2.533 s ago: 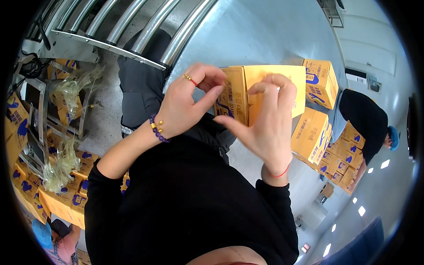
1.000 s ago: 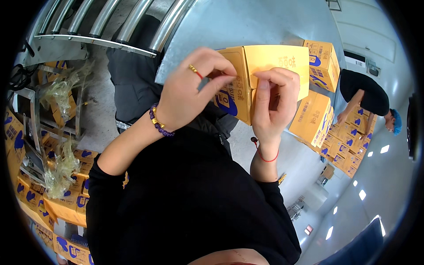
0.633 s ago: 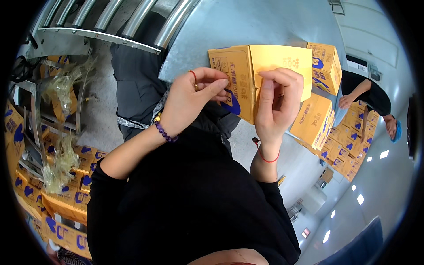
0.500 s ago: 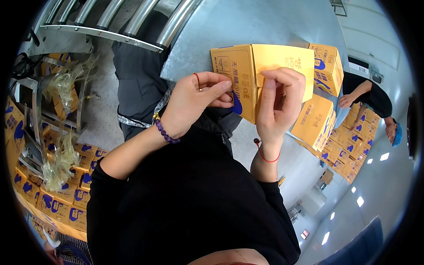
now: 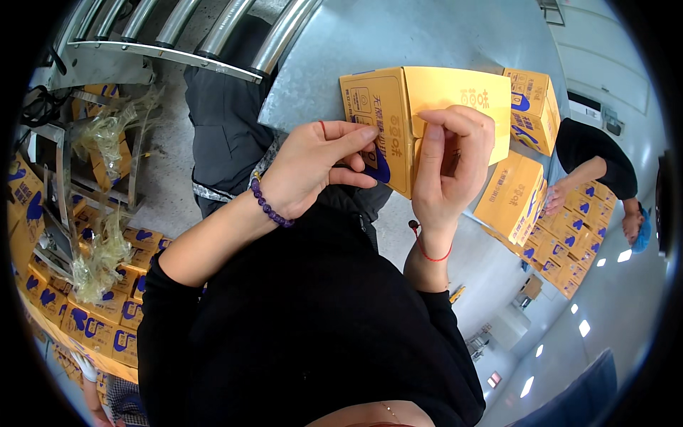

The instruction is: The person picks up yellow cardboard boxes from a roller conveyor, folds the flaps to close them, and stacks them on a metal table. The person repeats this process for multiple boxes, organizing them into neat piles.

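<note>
A yellow carton (image 5: 455, 89) with brown and blue print stands in front of me on the grey metal table (image 5: 398, 32). At its left printed face is my left hand (image 5: 313, 160), thumb and forefinger pinched together, the lower fingers slightly apart. Whatever lies in that pinch, if anything, is too small to tell. My right hand (image 5: 455, 160) is curled against the carton's front, with thumb and forefinger closed at the edge of its top panel. Part of the carton is hidden behind this hand.
Two more yellow cartons, a farther one (image 5: 533, 110) and a nearer one (image 5: 511, 196), are to the right. A roller conveyor (image 5: 178, 28) is at upper left. Stacked cartons (image 5: 92, 327) and crumpled clear film (image 5: 99, 263) lie left. A co-worker (image 5: 594, 156) handles cartons at far right.
My left hand's lower fingers have spread a little from its pinch. My right hand stays at the carton's edge. The view has shifted slightly, and the co-worker's hand at right has moved lower.
</note>
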Motion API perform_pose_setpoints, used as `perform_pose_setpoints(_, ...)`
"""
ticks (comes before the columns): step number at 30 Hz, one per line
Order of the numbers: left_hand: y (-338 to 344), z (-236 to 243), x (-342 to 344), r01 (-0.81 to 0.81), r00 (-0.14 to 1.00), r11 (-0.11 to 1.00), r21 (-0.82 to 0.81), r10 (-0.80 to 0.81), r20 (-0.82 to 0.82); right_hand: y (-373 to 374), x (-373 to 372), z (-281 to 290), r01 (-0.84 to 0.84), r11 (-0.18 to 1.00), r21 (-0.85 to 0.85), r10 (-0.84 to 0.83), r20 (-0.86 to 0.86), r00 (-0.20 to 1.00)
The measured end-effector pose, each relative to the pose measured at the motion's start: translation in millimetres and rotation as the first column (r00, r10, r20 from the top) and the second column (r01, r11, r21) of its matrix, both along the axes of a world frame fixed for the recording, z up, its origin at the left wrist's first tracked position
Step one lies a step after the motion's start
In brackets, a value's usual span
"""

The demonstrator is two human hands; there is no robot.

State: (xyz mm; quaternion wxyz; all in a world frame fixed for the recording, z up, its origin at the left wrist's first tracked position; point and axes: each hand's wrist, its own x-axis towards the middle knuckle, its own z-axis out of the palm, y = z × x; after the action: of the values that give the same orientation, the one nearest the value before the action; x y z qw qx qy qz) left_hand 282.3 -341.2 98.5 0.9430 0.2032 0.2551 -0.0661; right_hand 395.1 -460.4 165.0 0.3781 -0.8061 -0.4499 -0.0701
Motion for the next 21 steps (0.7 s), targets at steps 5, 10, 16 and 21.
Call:
perform_pose_setpoints(5,-2,-1,0,-0.001,1.000,0.999,0.043,0.002,-0.027,-1,0,-2,-0.005,1.000,-0.002,0.005,0.011,1.000)
perform_pose_setpoints(10,3,24,-9,-0.053,0.996,0.995,0.080,0.047,0.073,-1,1,0,0.005,1.000,-0.015,-0.004,0.032,0.999)
perform_pose_setpoints(16,3,5,-11,-0.124,0.991,0.986,0.111,0.128,-0.027,1,0,0,0.024,1.000,-0.014,-0.023,0.023,0.999)
perform_pose_setpoints(21,-2,9,-4,-0.264,0.964,0.879,0.397,0.234,0.123,-1,-1,-1,0.022,1.000,0.000,-0.022,0.005,1.000)
